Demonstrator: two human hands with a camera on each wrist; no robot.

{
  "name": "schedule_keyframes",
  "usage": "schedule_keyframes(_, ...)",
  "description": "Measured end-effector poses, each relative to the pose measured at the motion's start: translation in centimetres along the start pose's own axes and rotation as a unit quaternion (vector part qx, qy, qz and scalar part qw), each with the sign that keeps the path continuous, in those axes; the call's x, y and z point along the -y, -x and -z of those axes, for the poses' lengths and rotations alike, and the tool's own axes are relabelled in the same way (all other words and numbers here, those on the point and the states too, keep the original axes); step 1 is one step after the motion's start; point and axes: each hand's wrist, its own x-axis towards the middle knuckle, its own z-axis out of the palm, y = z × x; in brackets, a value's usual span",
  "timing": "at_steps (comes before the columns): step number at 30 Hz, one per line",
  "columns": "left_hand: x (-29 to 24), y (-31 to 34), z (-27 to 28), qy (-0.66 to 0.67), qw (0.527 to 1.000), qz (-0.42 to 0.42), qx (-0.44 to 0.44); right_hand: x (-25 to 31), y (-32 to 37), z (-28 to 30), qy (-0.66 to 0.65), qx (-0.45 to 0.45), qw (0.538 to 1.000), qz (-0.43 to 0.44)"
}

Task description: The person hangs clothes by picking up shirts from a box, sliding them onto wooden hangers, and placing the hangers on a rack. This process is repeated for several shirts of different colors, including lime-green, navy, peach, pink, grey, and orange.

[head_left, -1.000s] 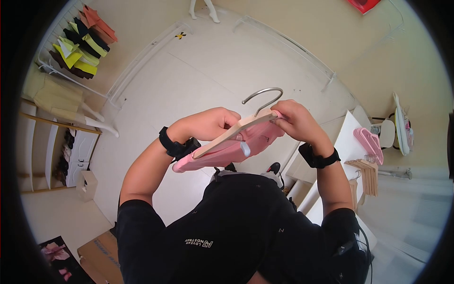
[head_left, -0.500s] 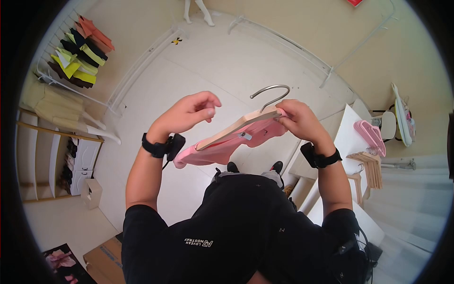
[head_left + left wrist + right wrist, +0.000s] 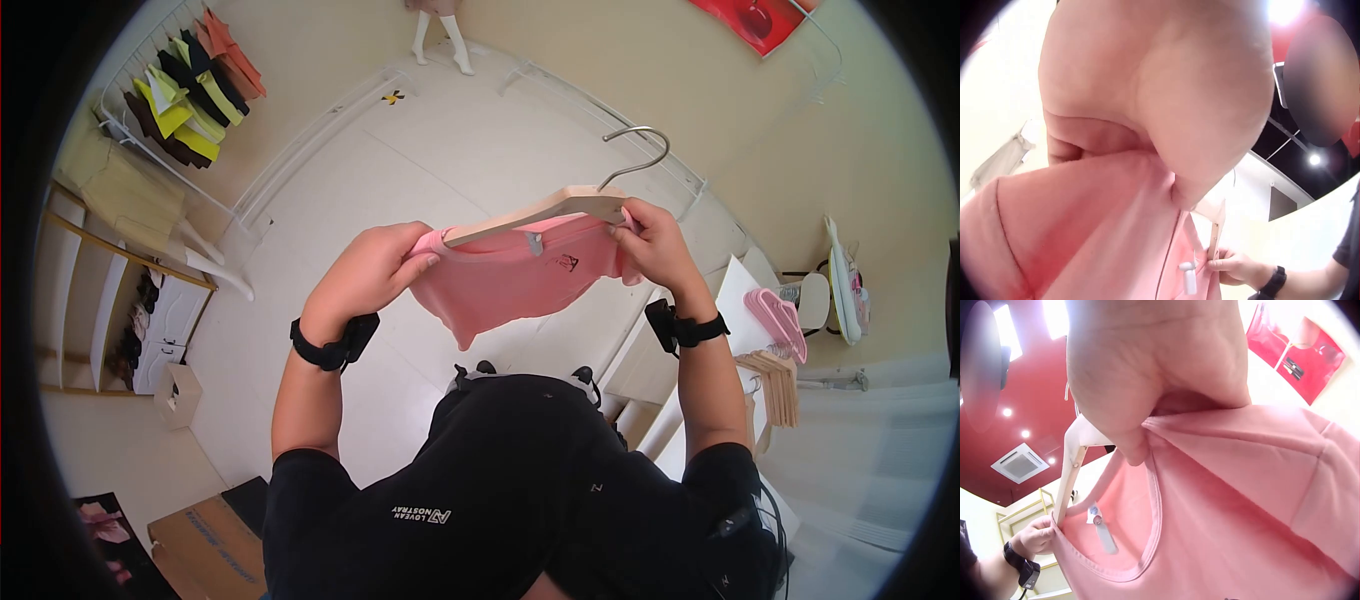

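A pink T-shirt (image 3: 515, 285) hangs spread on a pale wooden hanger (image 3: 540, 213) whose metal hook (image 3: 660, 145) points up and away from the body. My left hand (image 3: 368, 272) pinches one shoulder at the neckline, near the hanger's left end. At the other shoulder my right hand (image 3: 658, 245) grips the cloth close to the hanger's arm. Inside the open neckline a white label (image 3: 1105, 537) shows in the right wrist view. The left wrist view has pink cloth (image 3: 1091, 219) bunched under the left hand's fingers, whose tips are hidden.
On the right, pink hangers (image 3: 778, 322) and several wooden hangers (image 3: 775, 385) sit by a white table (image 3: 728, 290). A clothes rack (image 3: 165, 172) stands far left, above shelves (image 3: 75, 290). At lower left lies a cardboard box (image 3: 205, 550). Mannequin legs (image 3: 440, 45) stand at the back.
The left hand let go of the shirt, swung clear, and now holds its left shoulder. Shirt and hanger have risen away from the body, the hook shifting right; the right hand keeps its grip.
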Motion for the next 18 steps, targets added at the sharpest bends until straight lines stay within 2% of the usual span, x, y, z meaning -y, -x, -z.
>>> schedule_keyframes(4,-0.3,-0.3,0.3,-0.023,0.995,-0.028,-0.094,0.7,-0.7,-0.2,0.015,-0.007,0.999,0.034)
schedule_keyframes(8,0.9,0.1,1.5,-0.002,0.988,-0.043,-0.149,0.9,-1.3,0.3,0.024,-0.030,0.999,0.027)
schedule_keyframes(10,2.4,0.6,2.3,0.028,0.995,0.067,-0.067,0.6,-1.6,0.4,0.011,-0.038,0.999,0.030)
schedule_keyframes(12,3.8,1.2,2.4,0.007,0.994,0.067,-0.083,0.4,-1.8,0.6,0.003,-0.045,0.998,0.043)
schedule_keyframes(14,4.5,1.7,2.6,-0.005,0.985,0.114,-0.128,0.6,-2.0,0.9,0.015,-0.038,0.998,0.041)
schedule_keyframes(18,4.6,2.5,2.8,0.005,0.978,0.094,-0.184,0.6,-2.7,0.7,0.028,-0.031,0.998,0.038)
